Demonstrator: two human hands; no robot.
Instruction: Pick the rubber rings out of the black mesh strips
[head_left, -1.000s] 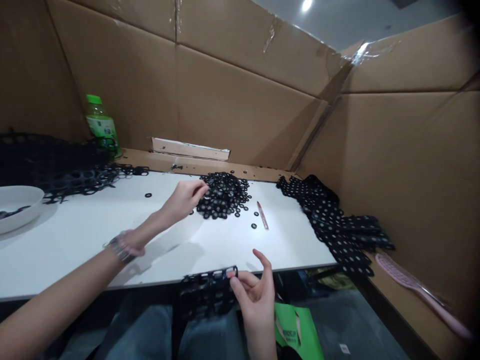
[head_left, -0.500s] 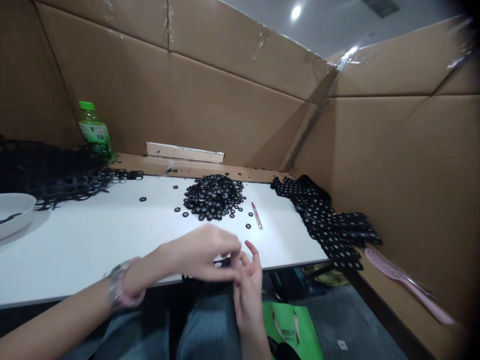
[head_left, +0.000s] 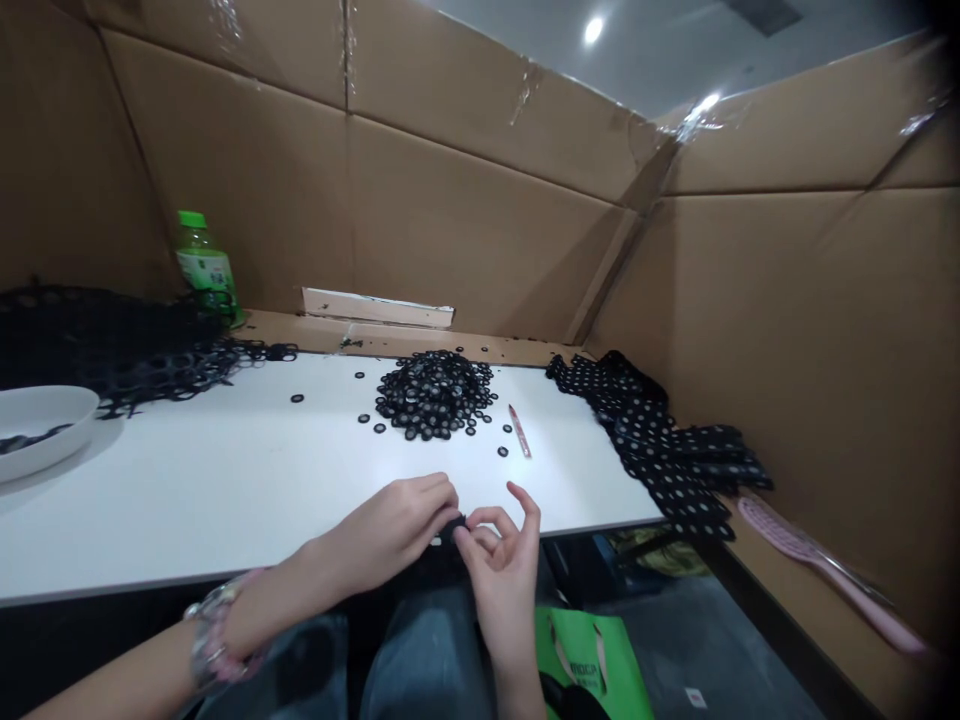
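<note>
At the table's front edge, my left hand [head_left: 405, 520], with a beaded bracelet on the wrist, pinches a small piece of black dotted material [head_left: 451, 530]. My right hand [head_left: 501, 550] grips the same piece between thumb and forefinger, its little finger raised. Most of the piece is hidden by the fingers and the dark background below. Beyond both hands lies a heap of small black rings with pale centres [head_left: 433, 395]. A few loose ones, such as a black ring [head_left: 502, 451], lie around it. A red and white pen-like tool [head_left: 519, 432] rests right of the heap.
Black dotted sheets [head_left: 652, 440] hang over the table's right edge. A pink hairbrush [head_left: 817, 565] lies beyond them. At left are black mesh scraps [head_left: 142, 345], a white bowl [head_left: 52, 462] and a green bottle [head_left: 208, 268]. Cardboard walls [head_left: 480, 210] enclose the white table [head_left: 225, 500]. A green bag [head_left: 600, 650] stands below.
My hands have drawn slightly apart, showing the black piece between their fingertips. My left hand has shifted down and left. The view has turned a little.
</note>
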